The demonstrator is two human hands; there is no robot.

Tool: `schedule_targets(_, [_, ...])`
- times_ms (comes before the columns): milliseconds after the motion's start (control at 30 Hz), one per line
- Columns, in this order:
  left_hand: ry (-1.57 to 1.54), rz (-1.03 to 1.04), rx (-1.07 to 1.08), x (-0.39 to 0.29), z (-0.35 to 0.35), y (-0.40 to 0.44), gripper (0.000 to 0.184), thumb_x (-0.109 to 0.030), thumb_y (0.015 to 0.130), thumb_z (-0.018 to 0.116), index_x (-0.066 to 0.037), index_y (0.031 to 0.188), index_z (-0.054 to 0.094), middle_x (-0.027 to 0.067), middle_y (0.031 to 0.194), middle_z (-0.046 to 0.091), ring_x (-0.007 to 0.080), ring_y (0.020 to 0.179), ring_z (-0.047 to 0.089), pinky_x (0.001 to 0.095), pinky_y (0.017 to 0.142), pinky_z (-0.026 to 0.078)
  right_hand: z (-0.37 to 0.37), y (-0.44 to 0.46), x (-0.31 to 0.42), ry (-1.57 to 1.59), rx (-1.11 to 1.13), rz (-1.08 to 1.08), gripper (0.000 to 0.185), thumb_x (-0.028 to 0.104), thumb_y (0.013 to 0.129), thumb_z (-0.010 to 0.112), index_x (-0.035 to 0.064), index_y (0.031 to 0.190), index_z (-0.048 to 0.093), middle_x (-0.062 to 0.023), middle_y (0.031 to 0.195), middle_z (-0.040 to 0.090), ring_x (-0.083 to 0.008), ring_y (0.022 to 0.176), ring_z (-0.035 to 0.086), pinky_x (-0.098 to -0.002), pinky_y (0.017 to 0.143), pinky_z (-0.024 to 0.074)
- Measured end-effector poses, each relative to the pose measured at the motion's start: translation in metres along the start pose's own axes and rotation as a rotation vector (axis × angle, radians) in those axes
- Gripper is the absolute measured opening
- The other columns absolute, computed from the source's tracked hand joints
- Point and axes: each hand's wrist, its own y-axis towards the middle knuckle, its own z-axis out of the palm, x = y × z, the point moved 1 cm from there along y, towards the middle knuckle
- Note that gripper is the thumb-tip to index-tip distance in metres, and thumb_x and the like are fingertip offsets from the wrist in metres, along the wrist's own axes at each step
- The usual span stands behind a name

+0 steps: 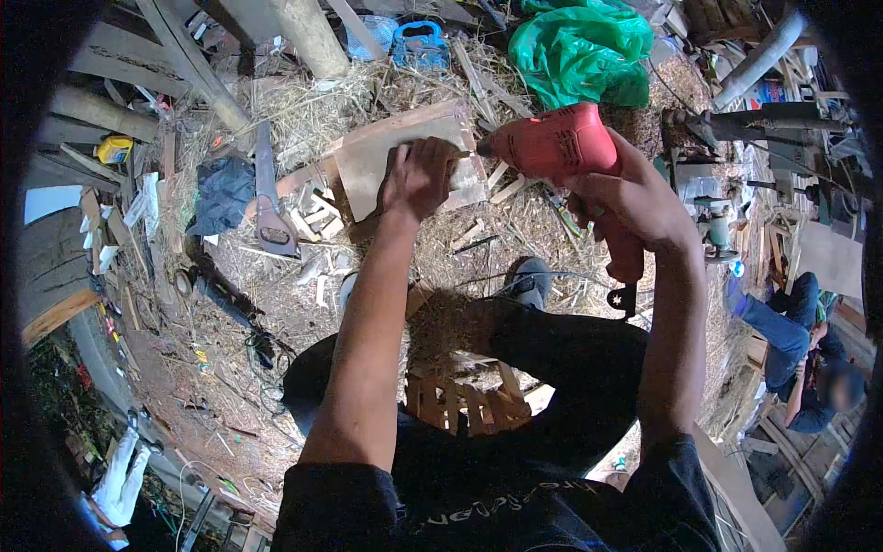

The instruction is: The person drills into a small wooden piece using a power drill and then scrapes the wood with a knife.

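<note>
My right hand (635,198) is wrapped round the grip of a red power drill (559,145). The drill lies sideways with its nose toward the left, close to the right edge of a wooden panel (368,179). On that panel rests my left hand (419,177), its fingers curled and their tips pointing at the drill's nose. Whatever those fingertips pinch is too small or too covered to name. A chuck key holder or similar black tab (623,299) hangs below the drill's grip.
A handsaw (272,225) lies left of the panel beside a dark cloth (223,195). Wood scraps and shavings cover the ground. A green plastic bag (579,55) and a blue container (421,46) are beyond. Another person (800,350) sits at the right.
</note>
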Motion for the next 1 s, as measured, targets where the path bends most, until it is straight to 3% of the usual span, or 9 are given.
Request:
schedule_targets(200, [0.038,0.02,0.162,-0.002,-0.01,0.004,0.035,-0.031,0.09,0.056,-0.017,0.122,0.059,0.0089,0.12,0.059,0.0287,0.112,0.055,0.0488,0.099,0.038,0.003,0.004,-0.001,-0.012,0.028,-0.033,0.059,0.005,0.084,0.069,0.0049,0.138,0.045,-0.007,0.097,0.066,-0.0141,0.07,0.062,-0.0295,0.059,0.0516])
schedule_targets(400, [0.05,0.051,0.098,0.0,-0.004,0.003,0.042,-0.027,0.08,0.066,-0.018,0.121,0.059,0.0075,0.12,0.058,0.0291,0.111,0.054,0.0497,0.095,0.038,0.003,0.005,0.002,-0.054,0.032,-0.04,0.056,0.003,0.085,0.067,0.004,0.137,0.046,-0.0064,0.099,0.066,-0.0134,0.072,0.061,-0.0285,0.06,0.0513])
schedule_targets(500, [0.005,0.104,-0.093,-0.001,-0.007,0.004,0.02,-0.024,0.094,0.057,-0.01,0.108,0.056,0.0097,0.105,0.059,0.0285,0.102,0.057,0.0468,0.088,0.04,0.001,0.007,0.004,-0.057,0.041,0.006,0.055,0.003,0.086,0.067,0.0045,0.137,0.047,-0.0063,0.098,0.066,-0.0131,0.071,0.061,-0.0285,0.059,0.0509])
schedule_targets(600, [-0.015,0.088,-0.08,-0.001,-0.008,0.003,0.019,-0.023,0.093,0.057,-0.01,0.107,0.058,0.0104,0.105,0.059,0.0288,0.104,0.056,0.047,0.09,0.04,0.001,0.007,0.005,-0.058,0.027,0.012,0.055,0.004,0.085,0.067,0.0056,0.137,0.047,-0.0062,0.096,0.066,-0.0128,0.069,0.06,-0.0285,0.058,0.0505])
schedule_targets(700, [-0.027,0.041,0.06,0.003,-0.002,0.003,0.047,-0.028,0.078,0.071,-0.02,0.123,0.058,0.0062,0.12,0.059,0.0288,0.113,0.054,0.05,0.095,0.038,0.004,0.004,0.01,-0.045,0.019,0.026,0.055,0.004,0.085,0.067,0.0061,0.137,0.048,-0.0056,0.092,0.066,-0.0126,0.068,0.06,-0.0283,0.057,0.0501])
schedule_targets(1000, [0.025,-0.029,0.115,-0.001,-0.003,0.003,0.041,-0.03,0.081,0.069,-0.017,0.119,0.059,0.0101,0.123,0.058,0.0321,0.117,0.053,0.0508,0.102,0.036,0.004,0.006,0.018,-0.092,0.049,-0.009,0.055,0.008,0.083,0.068,0.0066,0.135,0.049,-0.0058,0.086,0.065,-0.0126,0.065,0.059,-0.027,0.053,0.0481])
